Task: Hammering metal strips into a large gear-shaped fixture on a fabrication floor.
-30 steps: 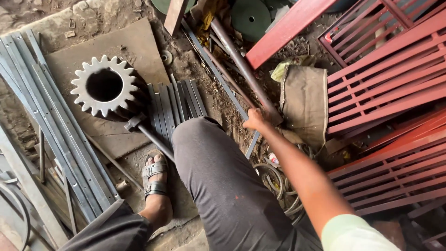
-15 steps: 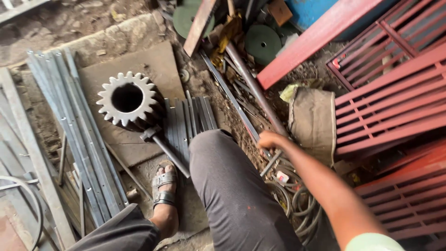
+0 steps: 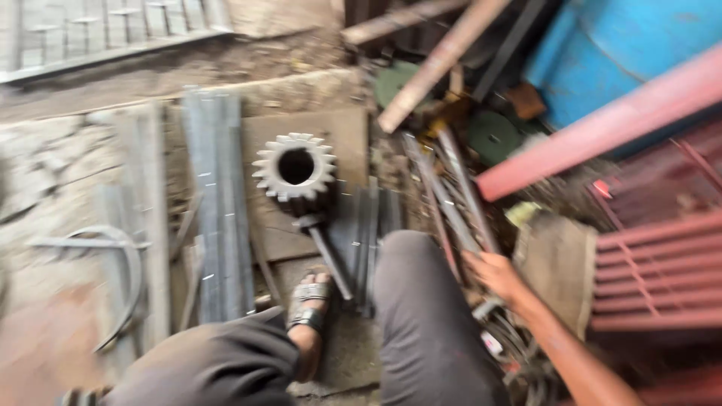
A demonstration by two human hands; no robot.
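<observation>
- One hand shows, the right hand (image 3: 498, 275), stretched out to the right of the bent knee (image 3: 410, 263); the left hand is out of view.
- Its fingers are curled down among the long metal rods (image 3: 459, 192) that run up and away from it; the picture is smeared, so I cannot tell whether they are clenched on a rod or only resting on the bundle.
- Those rods lie just left of and above the hand, slanting toward the top of the view, touching it at their near ends.
- Just right of the hand sits a brown sack (image 3: 560, 263), close beside the wrist; further right are red metal grilles (image 3: 662, 271), and a red beam (image 3: 602, 131) slants above them.
- Well to the left of the hand, past the knee, a large toothed gear (image 3: 295, 167) stands on a flat board (image 3: 342, 139); a hammer-like tool (image 3: 323, 248) lies below it.
- A sandalled foot (image 3: 308, 312) rests beside grey flat steel strips (image 3: 218, 218).
- A blue drum (image 3: 624, 53) fills the upper right corner.
</observation>
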